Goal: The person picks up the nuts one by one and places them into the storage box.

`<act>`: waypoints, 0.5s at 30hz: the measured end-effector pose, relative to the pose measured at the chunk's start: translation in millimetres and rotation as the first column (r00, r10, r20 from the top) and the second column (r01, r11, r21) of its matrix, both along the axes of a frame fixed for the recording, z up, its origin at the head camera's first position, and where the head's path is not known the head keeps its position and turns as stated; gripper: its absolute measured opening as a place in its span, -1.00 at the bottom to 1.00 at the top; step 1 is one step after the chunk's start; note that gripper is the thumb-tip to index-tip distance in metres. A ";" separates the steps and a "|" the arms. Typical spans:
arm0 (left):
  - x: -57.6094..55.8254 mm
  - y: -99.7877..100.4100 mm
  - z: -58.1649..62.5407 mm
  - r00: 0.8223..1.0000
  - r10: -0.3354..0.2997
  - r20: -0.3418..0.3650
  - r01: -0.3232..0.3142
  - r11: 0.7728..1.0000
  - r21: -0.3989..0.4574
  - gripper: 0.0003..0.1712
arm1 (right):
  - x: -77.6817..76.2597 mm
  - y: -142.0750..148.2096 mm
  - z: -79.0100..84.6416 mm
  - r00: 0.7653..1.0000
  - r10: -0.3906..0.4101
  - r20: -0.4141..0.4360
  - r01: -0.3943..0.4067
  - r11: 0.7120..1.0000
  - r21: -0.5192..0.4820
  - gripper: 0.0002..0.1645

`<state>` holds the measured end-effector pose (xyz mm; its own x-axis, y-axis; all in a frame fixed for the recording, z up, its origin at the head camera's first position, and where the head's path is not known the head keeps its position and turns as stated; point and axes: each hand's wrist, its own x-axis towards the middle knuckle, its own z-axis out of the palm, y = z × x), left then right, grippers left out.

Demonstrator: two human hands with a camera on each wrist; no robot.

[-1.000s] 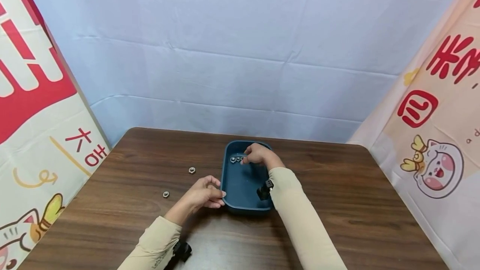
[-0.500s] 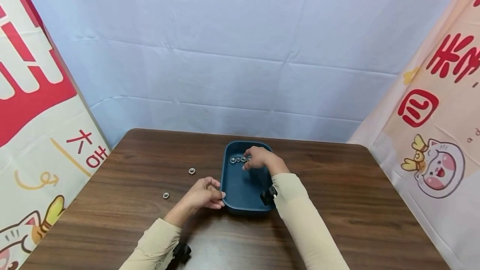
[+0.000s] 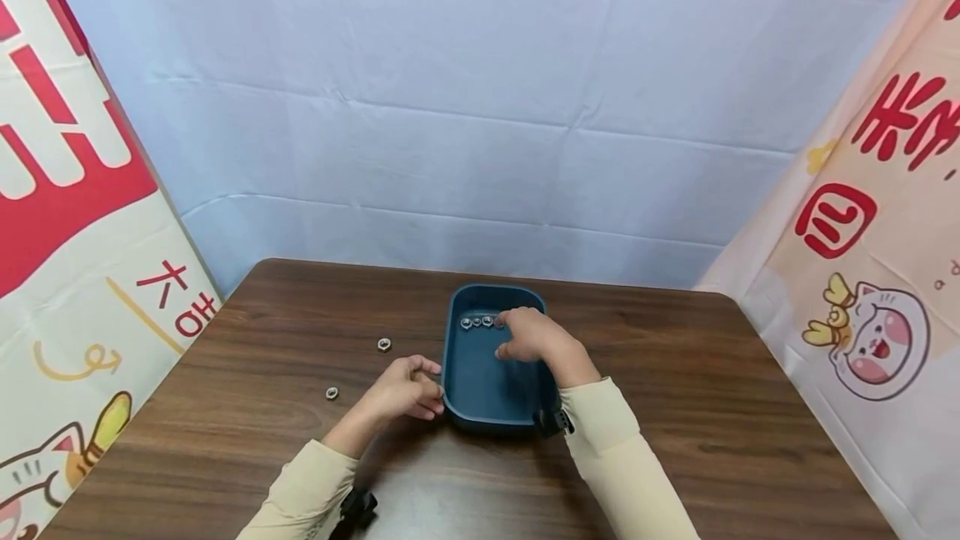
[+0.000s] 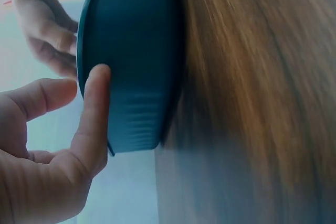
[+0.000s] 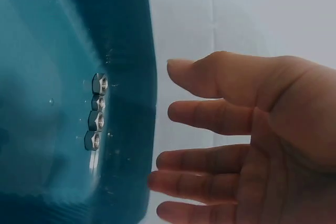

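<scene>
Several metal hex nuts point(image 5: 96, 120) stand in a touching row along the far end of a dark blue rectangular tray point(image 3: 491, 422). My right hand point(image 3: 534, 338) hovers over the tray's right side, near the row's right end. In the right wrist view its fingers point(image 5: 210, 162) are extended and spread, with nothing between them. At the tray's left side is my left hand point(image 3: 405, 388). The left wrist view has one straight finger point(image 4: 93, 108) against the tray's outer wall and the thumb apart from it, by the rim.
On the wooden table point(image 3: 697, 407), left of the tray, lie two loose nuts, a farther nut point(image 3: 384, 344) and a nearer nut point(image 3: 332, 393). A pale cloth point(image 3: 450, 107) hangs behind the table, with printed banners at both sides.
My right hand has let go of a nut at the row's right end and drawn back to the right and nearer. My left thumb has slipped slightly back from the tray's rim.
</scene>
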<state>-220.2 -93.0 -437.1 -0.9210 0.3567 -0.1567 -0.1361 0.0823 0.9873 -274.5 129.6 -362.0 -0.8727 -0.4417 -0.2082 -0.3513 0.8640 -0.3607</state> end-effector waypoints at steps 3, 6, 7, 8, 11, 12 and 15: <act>0.8 -5.7 2.0 0.999 -0.011 -0.052 0.009 0.999 -0.031 -0.57 | 7.4 2.2 0.9 1.000 -0.004 -0.015 0.004 1.000 0.015 -0.40; 0.6 -11.7 5.1 0.993 -0.022 -0.118 0.011 0.995 -0.097 -0.58 | 14.4 5.6 1.3 1.000 -0.013 -0.027 0.014 0.999 0.034 -0.40; 0.4 -13.8 6.0 0.989 -0.026 -0.149 0.006 0.991 -0.133 -0.58 | 16.7 6.8 1.1 0.999 -0.020 -0.031 0.021 0.999 0.037 -0.40; 0.2 -15.7 7.0 0.983 -0.030 -0.183 -0.003 0.984 -0.178 -0.58 | 19.0 8.4 1.0 0.999 -0.025 -0.041 0.027 0.999 0.039 -0.41; -1.0 -21.2 8.4 0.949 -0.063 -0.310 -0.045 0.943 -0.329 -0.60 | 26.0 13.0 -1.3 0.995 -0.046 -0.089 0.049 0.998 0.033 -0.43; -1.4 -23.0 8.7 0.933 -0.082 -0.351 -0.058 0.927 -0.370 -0.61 | 28.3 14.4 -2.4 0.993 -0.049 -0.108 0.053 0.998 0.031 -0.43; -2.2 -28.0 9.4 0.878 -0.152 -0.454 -0.084 0.885 -0.458 -0.63 | 35.1 17.4 -6.1 0.986 -0.053 -0.156 0.059 0.998 0.029 -0.44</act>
<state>-222.4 -121.0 -427.7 -0.9125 0.3863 0.1349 0.3387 0.5281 0.7787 -239.4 147.1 -368.1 -0.9187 -0.3863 -0.0821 -0.3515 0.8946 -0.2759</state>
